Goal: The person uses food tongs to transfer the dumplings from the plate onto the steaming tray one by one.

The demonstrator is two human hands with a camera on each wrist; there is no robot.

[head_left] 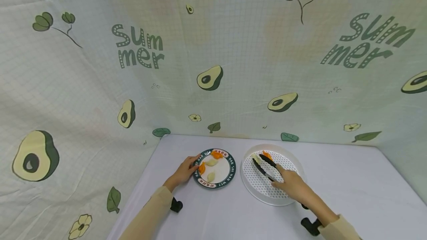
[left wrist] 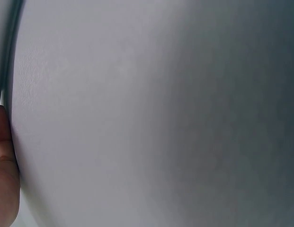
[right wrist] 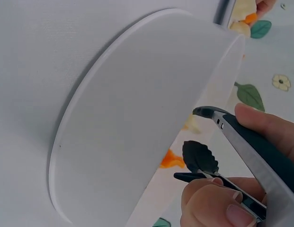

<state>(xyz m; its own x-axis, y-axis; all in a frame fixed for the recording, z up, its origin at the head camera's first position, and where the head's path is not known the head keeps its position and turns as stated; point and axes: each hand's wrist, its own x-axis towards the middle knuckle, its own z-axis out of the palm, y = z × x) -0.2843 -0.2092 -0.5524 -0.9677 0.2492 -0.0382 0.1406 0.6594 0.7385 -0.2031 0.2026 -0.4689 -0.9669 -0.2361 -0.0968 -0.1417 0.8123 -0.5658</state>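
Note:
My right hand (head_left: 294, 186) grips black-and-silver tongs (head_left: 263, 173) over a round white tray (head_left: 247, 186) with a perforated insert. The tongs' arms stand apart, their tips near a pale piece (head_left: 255, 157); an orange piece (head_left: 267, 155) lies just beyond. In the right wrist view, fingers and thumb hold the tongs (right wrist: 246, 156) from both sides. At the left, my left hand (head_left: 182, 172) holds the edge of a plate (head_left: 232, 169) with a dark green lettered rim. On that plate lie two orange pieces (head_left: 217, 155) and two pale pieces (head_left: 211, 177).
Plate and tray stand side by side on a white-covered table (head_left: 213, 214), with a narrow gap between them. Behind and at the left hangs a cloth (head_left: 240, 47) printed with avocados and leaves. Dark wrist-worn devices (head_left: 176, 205) show by both forearms.

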